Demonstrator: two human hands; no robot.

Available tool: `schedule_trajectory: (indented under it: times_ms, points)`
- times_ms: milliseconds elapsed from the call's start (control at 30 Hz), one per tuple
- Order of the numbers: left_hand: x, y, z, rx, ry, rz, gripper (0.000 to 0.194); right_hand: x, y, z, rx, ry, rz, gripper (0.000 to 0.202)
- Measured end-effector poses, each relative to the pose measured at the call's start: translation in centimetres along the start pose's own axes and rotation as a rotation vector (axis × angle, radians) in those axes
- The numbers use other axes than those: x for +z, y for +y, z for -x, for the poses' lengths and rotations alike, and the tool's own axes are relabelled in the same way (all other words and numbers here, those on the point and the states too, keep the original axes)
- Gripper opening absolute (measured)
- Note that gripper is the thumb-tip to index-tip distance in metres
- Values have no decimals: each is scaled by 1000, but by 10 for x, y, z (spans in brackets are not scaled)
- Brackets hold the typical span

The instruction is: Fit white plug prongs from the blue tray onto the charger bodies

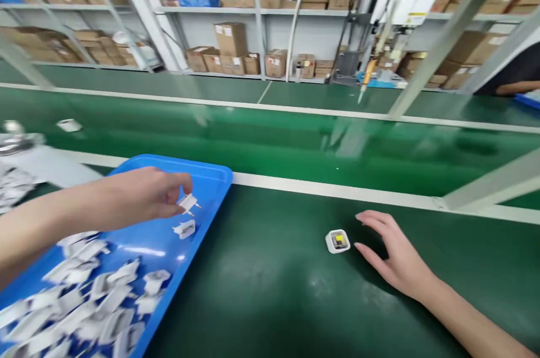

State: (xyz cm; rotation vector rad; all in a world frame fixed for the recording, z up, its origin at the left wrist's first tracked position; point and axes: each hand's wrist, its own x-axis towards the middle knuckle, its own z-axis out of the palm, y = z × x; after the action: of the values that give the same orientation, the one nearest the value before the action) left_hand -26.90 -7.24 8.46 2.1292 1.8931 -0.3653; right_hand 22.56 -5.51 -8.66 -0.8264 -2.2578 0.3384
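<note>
My left hand [145, 196] hovers over the blue tray [211, 178] and pinches a small white plastic plug part [188, 203] between thumb and fingers. Another loose white part [184, 229] lies just below it in the tray, and several more white parts [97, 296] are heaped toward the tray's near end. My right hand [390, 254] rests on the dark green table with fingers apart, holding nothing. Just left of its fingertips sits a small white square housing with a yellow inside [338, 241].
A green conveyor belt [295, 139] runs across behind a white rail [337, 190]. A white part [68, 125] lies on the belt at far left. Metal frame bars [434, 54] slant at right. Shelves of cardboard boxes [231, 43] stand behind. Another person's arm [517, 87] shows at far right.
</note>
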Motion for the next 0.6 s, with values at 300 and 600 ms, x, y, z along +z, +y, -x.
schedule_trajectory:
  times_ms: [300, 600]
  points:
    - [4, 176, -62, 375, -135, 443, 26, 3, -4, -5, -81, 12, -185, 47]
    - [41, 250, -80, 556, -114, 569, 56, -3, -7, -7, -57, 141, -284, 25]
